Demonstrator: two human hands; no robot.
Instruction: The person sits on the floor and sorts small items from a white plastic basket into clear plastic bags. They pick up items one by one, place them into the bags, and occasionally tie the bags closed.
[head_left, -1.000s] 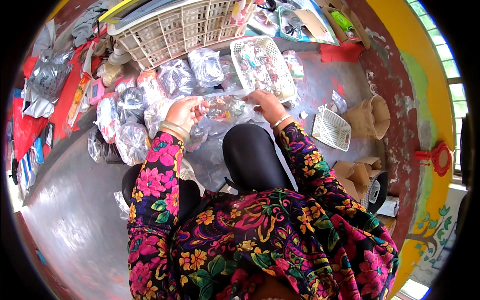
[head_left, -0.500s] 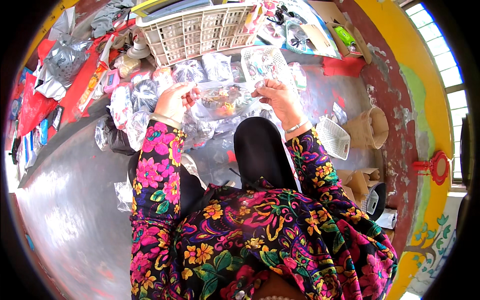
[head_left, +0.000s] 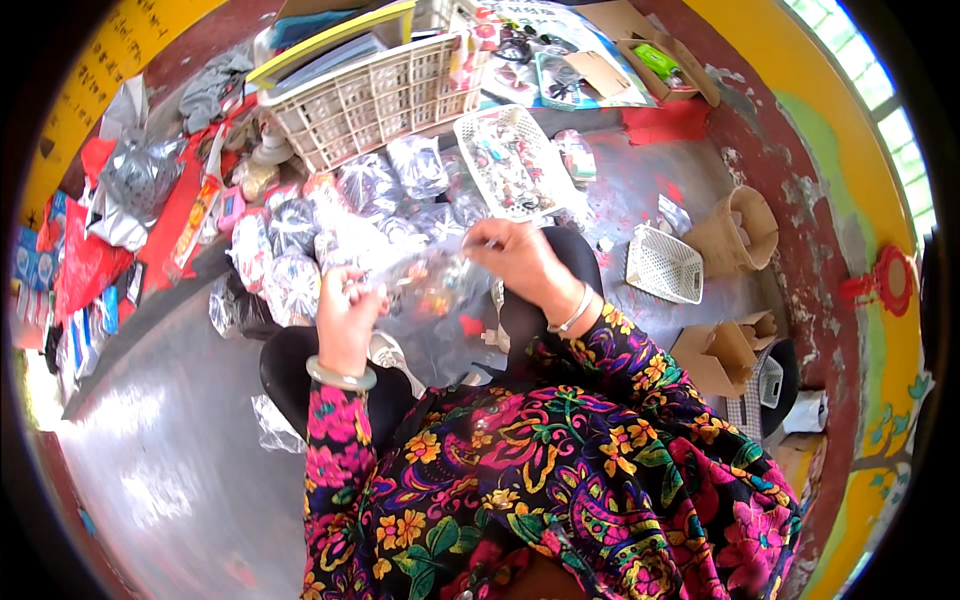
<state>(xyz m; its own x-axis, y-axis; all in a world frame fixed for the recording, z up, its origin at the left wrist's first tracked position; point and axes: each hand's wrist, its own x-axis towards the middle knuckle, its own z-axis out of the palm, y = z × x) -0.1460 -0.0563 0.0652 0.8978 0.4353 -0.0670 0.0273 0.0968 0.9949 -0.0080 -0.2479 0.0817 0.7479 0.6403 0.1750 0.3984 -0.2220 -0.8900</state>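
Above the person's lap, a clear plastic bag (head_left: 425, 285) hangs stretched between both hands, small colourful bits showing through its crinkled film. The left hand (head_left: 347, 318) has its grip closed on the bag's left edge; the right hand (head_left: 520, 262) pinches the top right corner. Just beyond lies a heap of filled clear bags (head_left: 330, 220) on the grey floor (head_left: 180, 440), with a white tray of trinkets (head_left: 510, 165), a white lattice basket (head_left: 375, 95) and a small white basket (head_left: 665, 265). A red and yellow wall (head_left: 800, 120) curves on the right.
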